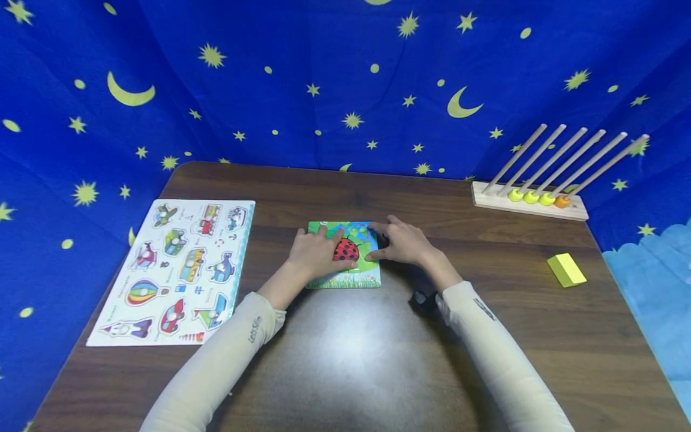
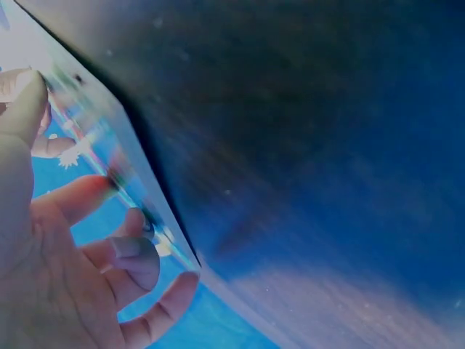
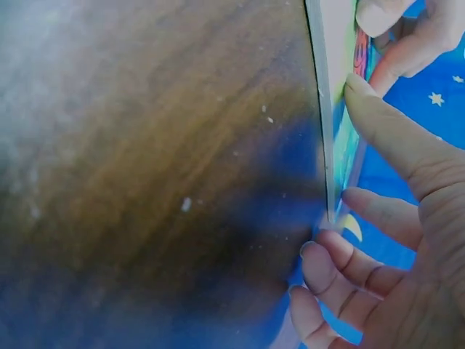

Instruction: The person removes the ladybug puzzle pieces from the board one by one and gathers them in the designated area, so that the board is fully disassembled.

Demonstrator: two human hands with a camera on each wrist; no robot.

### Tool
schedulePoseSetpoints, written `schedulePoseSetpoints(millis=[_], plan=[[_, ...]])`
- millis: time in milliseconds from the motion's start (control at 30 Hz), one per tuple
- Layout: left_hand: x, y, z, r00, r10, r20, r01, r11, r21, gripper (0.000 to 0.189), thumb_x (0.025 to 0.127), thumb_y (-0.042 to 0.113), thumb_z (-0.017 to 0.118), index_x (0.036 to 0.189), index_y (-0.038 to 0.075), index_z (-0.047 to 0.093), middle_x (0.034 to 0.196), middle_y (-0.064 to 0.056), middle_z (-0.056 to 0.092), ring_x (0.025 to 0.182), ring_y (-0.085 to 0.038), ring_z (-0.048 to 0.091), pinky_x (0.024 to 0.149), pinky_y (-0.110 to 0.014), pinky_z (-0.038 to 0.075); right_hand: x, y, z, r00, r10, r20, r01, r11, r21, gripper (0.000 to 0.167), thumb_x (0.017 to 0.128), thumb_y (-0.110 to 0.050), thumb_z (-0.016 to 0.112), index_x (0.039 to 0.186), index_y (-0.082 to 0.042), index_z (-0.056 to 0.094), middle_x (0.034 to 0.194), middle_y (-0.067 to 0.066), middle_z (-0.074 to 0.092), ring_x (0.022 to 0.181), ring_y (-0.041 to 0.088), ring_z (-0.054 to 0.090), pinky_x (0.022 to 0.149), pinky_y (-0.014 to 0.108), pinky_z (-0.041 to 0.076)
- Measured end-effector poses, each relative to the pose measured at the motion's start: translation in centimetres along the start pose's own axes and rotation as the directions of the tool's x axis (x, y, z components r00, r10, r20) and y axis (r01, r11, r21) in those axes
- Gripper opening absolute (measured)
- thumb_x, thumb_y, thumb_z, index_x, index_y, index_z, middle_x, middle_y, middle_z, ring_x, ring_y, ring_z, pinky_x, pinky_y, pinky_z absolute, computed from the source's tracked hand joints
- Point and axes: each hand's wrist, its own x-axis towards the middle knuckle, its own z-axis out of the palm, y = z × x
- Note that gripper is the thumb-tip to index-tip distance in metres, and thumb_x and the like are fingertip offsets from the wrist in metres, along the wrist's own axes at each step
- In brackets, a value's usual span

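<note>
From 1 to 4 o'clock we see the thin edge and a sliver of the bright printed face of a board [image 3: 334, 51], lying on a brown table [image 3: 160, 160] that fills 6 through 12 o'clock; at 4 o'clock we note the right hand [image 3: 436, 254], thumb tip on the board, other fingers bent; at 2 o'clock, the left hand [image 3: 429, 36]; behind, blue star-printed cloth [image 3: 414, 109].
</note>
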Motion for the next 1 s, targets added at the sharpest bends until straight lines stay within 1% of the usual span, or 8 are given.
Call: schedulePoseSetpoints(millis=[333,433,500,567,667,767,833,1000], plan=[[0.6,0.5,0.1,0.997,-0.069,-0.045,0.067,0.997,-0.043,0.081,0.090,0.075,0.046,0.154,0.026,0.037,0.145,-0.023,0.049,0.110,-0.040,0.065,0.107,-0.057,0.038,0.2,0.3,0.4,1.000,0.018,-0.003,-0.017,0.999,0.030,0.085,0.080,-0.053,0.078,0.150,-0.015,0.046,0.134,0.024,0.052,0.094,0.032,0.063,0.078,0.051,0.054],[0.7,0.7,0.1,0.995,-0.084,-0.055,0.082,0.996,-0.039,0.082,0.088,0.075,0.048,0.153,0.026,0.037,0.142,-0.024,0.053,0.096,-0.035,0.069,0.104,-0.054,0.042,0.2,0.3,0.5,1.000,0.022,-0.004,-0.022,0.999,0.041,0.086,0.080,-0.053,0.079,0.150,-0.015,0.046,0.129,0.022,0.054,0.088,0.028,0.061,0.073,0.046,0.054],[0.7,0.9,0.1,0.994,-0.091,-0.061,0.089,0.995,-0.033,0.082,0.088,0.075,0.049,0.153,0.026,0.038,0.136,-0.023,0.057,0.080,-0.027,0.067,0.095,-0.049,0.048,0.3,0.4,0.5,1.000,0.024,-0.006,-0.023,0.999,0.049,0.086,0.079,-0.053,0.079,0.149,-0.015,0.047,0.122,0.019,0.055,0.082,0.024,0.058,0.068,0.041,0.052],[0.7,0.9,0.1,0.993,-0.098,-0.065,0.097,0.995,-0.028,0.082,0.087,0.075,0.049,0.153,0.026,0.038,0.126,-0.021,0.064,0.064,-0.019,0.056,0.079,-0.041,0.052,0.3,0.4,0.5,1.000,0.025,-0.013,-0.024,0.998,0.061,0.086,0.078,-0.051,0.081,0.149,-0.015,0.047,0.116,0.017,0.055,0.079,0.022,0.055,0.065,0.037,0.049],[0.7,1.1,-0.1,0.992,-0.109,-0.063,0.108,0.994,-0.030,0.082,0.087,0.075,0.051,0.152,0.027,0.039,0.101,-0.014,0.069,0.054,-0.013,0.037,0.054,-0.030,0.042,0.5,0.5,0.5,0.999,0.024,-0.024,-0.022,0.996,0.088,0.087,0.077,-0.048,0.083,0.148,-0.013,0.048,0.111,0.014,0.054,0.077,0.021,0.053,0.063,0.034,0.045],[0.8,1.1,-0.2,0.991,-0.121,-0.052,0.119,0.992,-0.044,0.082,0.086,0.074,0.053,0.151,0.027,0.041,0.072,-0.005,0.061,0.053,-0.012,0.029,0.046,-0.027,0.031,0.6,0.4,0.6,0.999,0.023,-0.035,-0.019,0.993,0.115,0.087,0.075,-0.045,0.085,0.147,-0.012,0.049,0.110,0.013,0.053,0.078,0.021,0.052,0.063,0.033,0.044],[0.8,1.1,-0.2,0.991,-0.127,-0.040,0.124,0.990,-0.061,0.082,0.086,0.074,0.053,0.152,0.027,0.040,0.058,0.001,0.048,0.053,-0.012,0.027,0.046,-0.027,0.028,0.8,0.4,0.7,0.999,0.017,-0.040,-0.012,0.992,0.125,0.087,0.074,-0.044,0.086,0.146,-0.010,0.051,0.109,0.012,0.052,0.078,0.021,0.051,0.064,0.033,0.044],[0.9,1.0,-0.2,0.992,-0.124,-0.025,0.122,0.989,-0.086,0.083,0.086,0.073,0.053,0.153,0.026,0.038,0.051,0.004,0.034,0.051,-0.011,0.024,0.046,-0.027,0.026,1.0,0.3,0.7,0.998,-0.006,-0.068,0.014,0.994,0.110,0.083,0.072,-0.042,0.088,0.140,-0.007,0.056,0.107,0.009,0.051,0.080,0.021,0.050,0.066,0.034,0.044]])
